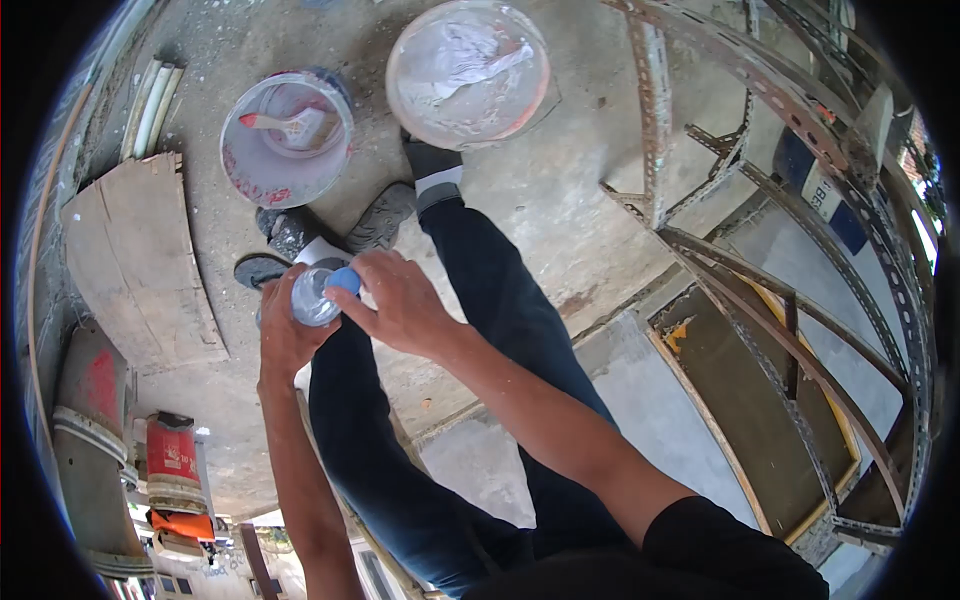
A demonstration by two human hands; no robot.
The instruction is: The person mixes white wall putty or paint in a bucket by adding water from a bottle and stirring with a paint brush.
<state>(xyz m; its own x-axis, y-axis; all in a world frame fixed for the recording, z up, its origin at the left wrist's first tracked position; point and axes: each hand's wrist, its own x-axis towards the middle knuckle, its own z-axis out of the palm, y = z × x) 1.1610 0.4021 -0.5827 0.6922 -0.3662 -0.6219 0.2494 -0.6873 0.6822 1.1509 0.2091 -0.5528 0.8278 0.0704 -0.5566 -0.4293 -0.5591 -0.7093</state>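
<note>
A clear plastic bottle [313,298] is held near the middle of the view, over the legs. My left hand [287,325] is wrapped round the bottle's side. The fingers of my right hand [398,300] are closed on the blue cap [344,281], which sits at or right beside the bottle's mouth; whether it is still attached cannot be made out. Beyond my hands stands a paint-stained bucket [240,165] with a red-tipped brush [290,125] in it. To its right is a wider bucket [405,95] with a whitish cloth [470,60] on top.
Rusty perforated metal frames [655,120] fill the right side. A wooden board [150,265] and several pipes [152,110] lie at the left, above a red container [172,455]. A framed panel [750,400] lies at lower right. Shoes [380,220] stand on the concrete floor.
</note>
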